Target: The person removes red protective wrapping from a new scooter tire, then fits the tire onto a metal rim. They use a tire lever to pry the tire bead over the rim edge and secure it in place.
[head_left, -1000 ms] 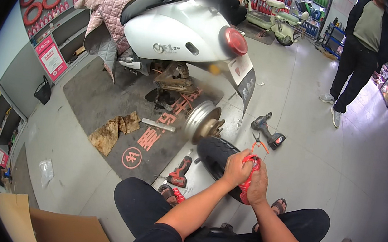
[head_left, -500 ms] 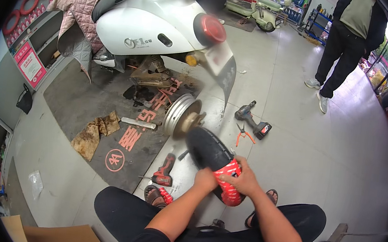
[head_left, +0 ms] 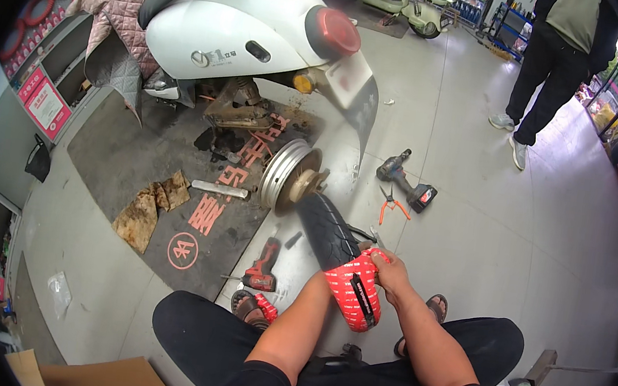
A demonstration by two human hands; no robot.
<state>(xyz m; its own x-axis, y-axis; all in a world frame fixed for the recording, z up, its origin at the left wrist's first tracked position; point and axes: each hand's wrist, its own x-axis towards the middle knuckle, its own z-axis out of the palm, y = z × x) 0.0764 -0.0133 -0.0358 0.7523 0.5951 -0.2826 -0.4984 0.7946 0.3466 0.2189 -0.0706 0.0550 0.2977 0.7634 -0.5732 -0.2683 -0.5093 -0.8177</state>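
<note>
Right hand (head_left: 392,272) is pinching the red wrapper (head_left: 343,282), white print all over, around the tire (head_left: 324,229) beside the wheel rim (head_left: 279,178); left hand's hidden, can't tell its grip. Mat (head_left: 131,146) has orange lettering (head_left: 204,214) too.

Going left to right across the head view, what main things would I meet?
Clear plastic bag, stained brown cloth, long silver bar, round silver wheel rim, black rubber tire with red patterned wrapping, orange-handled pliers, standing person in black trousers.
</note>
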